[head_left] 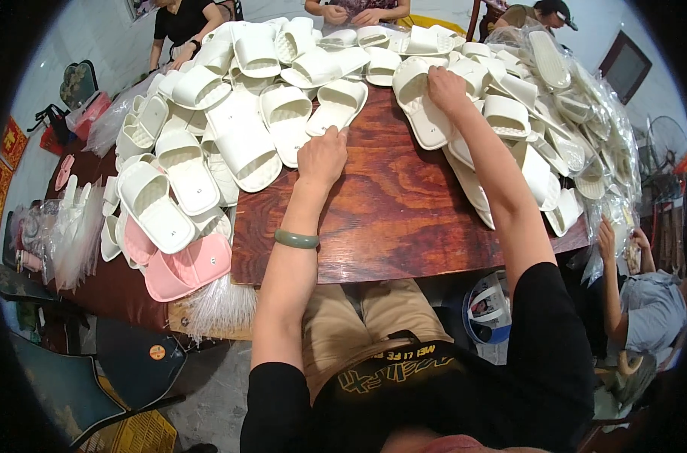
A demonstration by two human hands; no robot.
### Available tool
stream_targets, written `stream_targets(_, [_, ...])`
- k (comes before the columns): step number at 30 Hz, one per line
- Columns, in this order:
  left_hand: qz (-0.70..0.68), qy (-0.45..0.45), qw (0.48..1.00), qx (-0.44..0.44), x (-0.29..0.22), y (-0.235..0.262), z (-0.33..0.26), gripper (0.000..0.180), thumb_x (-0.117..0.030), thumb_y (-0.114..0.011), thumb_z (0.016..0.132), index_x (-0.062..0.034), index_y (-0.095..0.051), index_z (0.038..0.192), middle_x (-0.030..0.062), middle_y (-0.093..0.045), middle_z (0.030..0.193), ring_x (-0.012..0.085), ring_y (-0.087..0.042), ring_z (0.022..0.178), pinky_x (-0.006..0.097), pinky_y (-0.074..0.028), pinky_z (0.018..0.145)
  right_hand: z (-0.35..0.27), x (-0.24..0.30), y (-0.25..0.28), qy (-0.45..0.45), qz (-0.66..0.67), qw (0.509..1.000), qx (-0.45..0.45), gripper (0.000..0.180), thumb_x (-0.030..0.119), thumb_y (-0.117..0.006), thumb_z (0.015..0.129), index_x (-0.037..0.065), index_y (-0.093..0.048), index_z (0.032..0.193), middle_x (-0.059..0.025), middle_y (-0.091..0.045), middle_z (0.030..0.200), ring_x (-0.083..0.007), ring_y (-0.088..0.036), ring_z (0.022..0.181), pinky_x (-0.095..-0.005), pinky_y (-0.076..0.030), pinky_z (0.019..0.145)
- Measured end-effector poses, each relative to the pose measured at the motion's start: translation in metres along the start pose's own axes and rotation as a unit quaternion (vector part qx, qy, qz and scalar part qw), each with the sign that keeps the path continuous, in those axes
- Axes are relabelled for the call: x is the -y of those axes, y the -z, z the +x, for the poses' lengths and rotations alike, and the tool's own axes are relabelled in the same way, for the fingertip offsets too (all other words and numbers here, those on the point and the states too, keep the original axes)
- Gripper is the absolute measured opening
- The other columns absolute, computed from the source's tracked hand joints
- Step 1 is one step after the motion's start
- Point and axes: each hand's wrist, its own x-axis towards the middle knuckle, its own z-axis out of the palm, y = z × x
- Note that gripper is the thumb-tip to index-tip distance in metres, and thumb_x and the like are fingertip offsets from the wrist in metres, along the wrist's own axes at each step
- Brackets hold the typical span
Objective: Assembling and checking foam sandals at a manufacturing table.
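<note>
Left hand [322, 157] flat on the wooden counter [381, 219], fingers closed on the heel of a white slipper [337, 106] lying just ahead of them. Right hand [445, 88] further out, fingers clamped on the edge of another white slipper [420, 106] beneath them. Slipper piles flank both hands; pink slippers [188, 270] sit well left, at the counter edge. Green bangle [296, 240] on left wrist.

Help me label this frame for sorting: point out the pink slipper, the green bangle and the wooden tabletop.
Pink rubber slide slipper [188, 269]: head view, on its broad strap.
Green jade-like bangle [296, 240]: head view, on the band's front at the left wrist.
Reddish-brown wooden tabletop [389, 211]: head view, on bare wood between the forearms.
</note>
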Motion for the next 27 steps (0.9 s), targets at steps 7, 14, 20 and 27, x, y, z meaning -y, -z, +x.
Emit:
stream_targets(7, [-0.431, 0.092, 0.896, 0.062, -0.008, -0.003, 0.003, 0.055, -0.055, -0.053, 0.083, -0.0003, -0.056, 0.078, 0.0119, -0.061, 0.070, 0.0221, -0.053, 0.048, 0.035, -0.042, 0.048, -0.016, 0.042, 0.065, 0.003, 0.127, 0.992, -0.009, 0.023, 0.017, -0.042, 0.085, -0.001, -0.055, 0.092, -0.0218, -0.062, 0.083, -0.0356, -0.061, 0.078, -0.0432, -0.048, 0.072])
stream_targets(14, [-0.683, 0.201, 0.697, 0.090, 0.000, 0.029, 0.011, 0.041, -0.050, -0.064, 0.078, -0.0104, -0.053, 0.085, -0.0082, -0.037, 0.056, 0.0006, -0.025, 0.040, 0.016, -0.017, 0.035, -0.041, 0.063, 0.073, 0.114, 0.426, 0.890, 0.113, 0.040, 0.033, -0.044, 0.091, -0.001, -0.056, 0.107, -0.0210, -0.060, 0.098, -0.0309, -0.057, 0.091, -0.0360, -0.045, 0.082])
stream_targets(20, [-0.599, 0.239, 0.759, 0.091, 0.013, 0.005, 0.011, 0.030, -0.036, -0.062, 0.082, -0.0072, -0.055, 0.086, -0.0053, -0.046, 0.057, 0.0019, -0.032, 0.038, 0.018, -0.020, 0.033, -0.017, -0.018, 0.015, 0.068, 0.406, 0.911, -0.001, 0.044, 0.028, -0.058, 0.080, -0.003, -0.055, 0.111, -0.0177, -0.058, 0.110, -0.0329, -0.053, 0.103, -0.0370, -0.039, 0.094])
stream_targets(27, [-0.608, 0.204, 0.765, 0.065, 0.006, -0.003, -0.001, 0.026, -0.029, -0.060, 0.082, -0.0041, -0.059, 0.089, -0.0029, -0.053, 0.061, 0.0035, -0.040, 0.042, 0.020, -0.023, 0.035, -0.028, 0.015, 0.003, 0.290, 0.294, 0.903, 0.118, 0.045, 0.028, -0.075, 0.060, 0.003, -0.062, 0.095, -0.0145, -0.059, 0.102, -0.0319, -0.054, 0.099, -0.0389, -0.041, 0.089])
